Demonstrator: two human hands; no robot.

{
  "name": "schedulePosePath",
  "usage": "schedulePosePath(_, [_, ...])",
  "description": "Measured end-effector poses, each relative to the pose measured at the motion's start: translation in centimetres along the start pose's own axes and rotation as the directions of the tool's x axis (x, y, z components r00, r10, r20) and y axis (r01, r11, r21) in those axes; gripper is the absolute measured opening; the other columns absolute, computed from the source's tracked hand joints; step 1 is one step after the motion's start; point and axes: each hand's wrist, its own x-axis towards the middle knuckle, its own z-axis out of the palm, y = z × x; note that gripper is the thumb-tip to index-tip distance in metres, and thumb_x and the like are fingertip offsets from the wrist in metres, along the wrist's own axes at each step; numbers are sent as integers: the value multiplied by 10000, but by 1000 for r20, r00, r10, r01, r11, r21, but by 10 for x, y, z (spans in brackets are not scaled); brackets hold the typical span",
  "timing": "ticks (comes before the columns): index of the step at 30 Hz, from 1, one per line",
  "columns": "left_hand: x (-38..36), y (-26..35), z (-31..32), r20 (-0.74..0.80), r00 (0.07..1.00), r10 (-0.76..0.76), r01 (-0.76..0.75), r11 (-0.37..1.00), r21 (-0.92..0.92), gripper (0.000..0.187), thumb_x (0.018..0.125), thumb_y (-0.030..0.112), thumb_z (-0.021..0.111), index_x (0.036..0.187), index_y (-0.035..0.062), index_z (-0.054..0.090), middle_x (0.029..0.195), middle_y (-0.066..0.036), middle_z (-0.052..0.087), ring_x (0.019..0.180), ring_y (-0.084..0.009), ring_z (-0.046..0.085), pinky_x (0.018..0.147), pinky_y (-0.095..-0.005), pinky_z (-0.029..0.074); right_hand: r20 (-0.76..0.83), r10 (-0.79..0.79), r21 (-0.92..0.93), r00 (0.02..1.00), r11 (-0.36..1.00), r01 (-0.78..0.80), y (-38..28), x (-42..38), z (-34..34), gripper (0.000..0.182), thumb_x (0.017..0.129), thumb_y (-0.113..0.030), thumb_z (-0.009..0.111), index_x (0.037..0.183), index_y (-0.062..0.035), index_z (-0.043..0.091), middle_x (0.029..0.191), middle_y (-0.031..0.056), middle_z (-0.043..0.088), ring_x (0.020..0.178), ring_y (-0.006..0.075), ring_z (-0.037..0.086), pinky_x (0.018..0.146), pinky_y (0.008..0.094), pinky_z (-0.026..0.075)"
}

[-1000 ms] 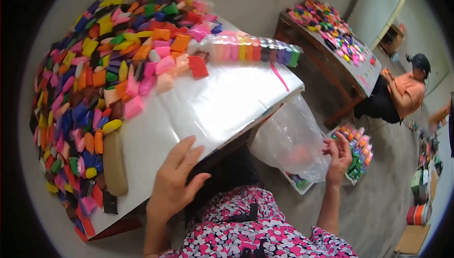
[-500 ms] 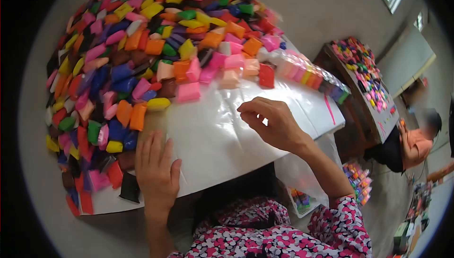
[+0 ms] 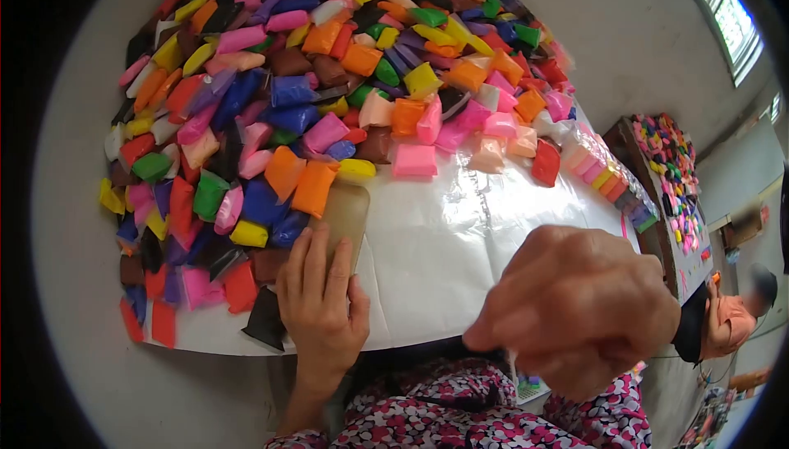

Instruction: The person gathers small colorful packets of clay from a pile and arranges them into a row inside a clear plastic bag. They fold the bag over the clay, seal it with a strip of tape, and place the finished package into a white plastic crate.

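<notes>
My left hand (image 3: pixel 323 305) lies flat at the table's near left, fingers stretched over the lower end of a translucent tan slab (image 3: pixel 349 210). Close beside it are a black packet (image 3: pixel 265 320) and a large heap of small coloured packets (image 3: pixel 288 91). Raised near the camera, my right hand (image 3: pixel 579 309) is closed, its fingers curled under and partly blurred. Whether anything sits in its fingers is hidden. Beyond it, a pink packet (image 3: pixel 415 160) and a red packet (image 3: pixel 545 162) lie along the heap's edge.
A clear pack of coloured blocks (image 3: pixel 608 171) lies along the right edge of the white tabletop (image 3: pixel 419 260). Farther right, another table (image 3: pixel 670 194) bears more packets. A seated person (image 3: pixel 731 317) in an orange top is beside it.
My right hand has risen from above the tabletop towards the camera and right. The view has shifted, so the heap and my left hand appear farther right, and more of the tan slab shows.
</notes>
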Motion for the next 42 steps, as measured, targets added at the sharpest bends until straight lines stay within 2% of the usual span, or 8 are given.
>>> schedulePosePath(4, [-2, -2, -2, -3, 1000, -6, 5, 999, -50, 445, 836, 116, 599, 1269, 18, 592, 1373, -183, 541, 1293, -386, 492, 1010, -482, 414, 108, 11, 0, 994, 1000, -11, 18, -3, 40, 299, 782, -57, 761, 1052, 4, 649, 814, 108, 647, 691, 285, 637, 574, 376, 504])
schedulePosePath(9, [-6, -9, 1, -31, 999, 8, -14, 978, -207, 378, 897, 117, 597, 1252, -13, 589, 1358, -190, 555, 1248, -417, 522, 1027, -485, 414, 25, -140, -372, 990, 918, 139, 95, -26, 102, 178, 724, -124, 661, 776, -47, 509, 738, 96, 515, 644, 289, 577, 563, 402, 492])
schedulePosePath(15, [12, -14, -23, -65, 977, -202, 187, 966, -181, 381, 889, 16, 583, 1269, -17, 600, 1346, -190, 564, 1216, -381, 539, 1010, -459, 431, 78, 103, -417, 992, 907, -62, 127, -39, 101, 153, 808, -118, 642, 869, -34, 529, 766, 126, 594, 701, 334, 639, 568, 450, 487])
schedulePosePath(19, [26, -16, -9, -53, 995, -86, 85, 996, -36, 453, 873, 35, 599, 1326, 25, 574, 1365, -186, 542, 1258, -363, 503, 1037, -451, 396, 145, 339, -386, 930, 885, -263, 132, -51, 107, 136, 879, -143, 629, 903, -43, 540, 783, 149, 646, 723, 355, 668, 598, 463, 508])
schedulePosePath(25, [22, -23, -1, -16, 990, -141, 136, 974, -181, 426, 873, 54, 603, 1294, -6, 587, 1337, -197, 568, 1244, -371, 522, 1063, -441, 389, 54, 312, -313, 949, 908, -280, 123, -46, 90, 181, 864, -127, 682, 1009, -61, 596, 815, 142, 670, 736, 324, 680, 616, 426, 524])
schedulePosePath(34, [20, -19, -3, -47, 988, -149, 137, 972, -193, 412, 865, 102, 627, 1260, -12, 612, 1324, -216, 567, 1225, -402, 520, 1049, -469, 389, -3, 123, -435, 992, 894, -112, 156, 24, 63, 101, 859, -140, 645, 894, -50, 616, 812, 148, 639, 720, 362, 642, 610, 466, 489])
schedulePosePath(41, [16, -22, 1, -46, 991, -125, 113, 971, -213, 437, 862, 128, 631, 1279, 0, 607, 1335, -217, 558, 1237, -408, 504, 1048, -491, 380, -244, 205, -508, 948, 806, -305, 239, 98, 41, 144, 821, -188, 626, 859, -61, 682, 817, 161, 698, 769, 359, 670, 667, 484, 514])
schedulePosePath(42, [16, -22, 1, -39, 991, -131, 119, 967, -226, 442, 862, 130, 637, 1286, 7, 607, 1342, -212, 558, 1242, -405, 503, 1053, -498, 372, -252, 281, -552, 926, 745, -376, 246, 105, 36, 148, 828, -160, 663, 907, -38, 687, 919, 139, 728, 786, 313, 699, 699, 407, 534])
